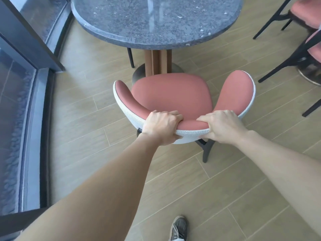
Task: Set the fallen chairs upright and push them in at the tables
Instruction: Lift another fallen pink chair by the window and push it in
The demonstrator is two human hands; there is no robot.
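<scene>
A pink-cushioned chair (172,96) with a curved, grey-backed backrest stands upright on the floor, facing a round dark stone table (156,20). Its seat's front edge lies near the table's brown pedestal (157,61), outside the tabletop's rim. My left hand (160,126) grips the top of the backrest left of its middle, fingers curled over the inside. My right hand (222,126) grips the same backrest top just to the right. One dark rear leg (207,150) shows below the backrest; the other legs are hidden.
A dark-framed glass wall (26,84) runs along the left. At the right edge stand other pink chairs with black legs (311,40). Another chair's black leg (130,57) shows under the table. My shoe (178,228) is on the wood-look tile floor below.
</scene>
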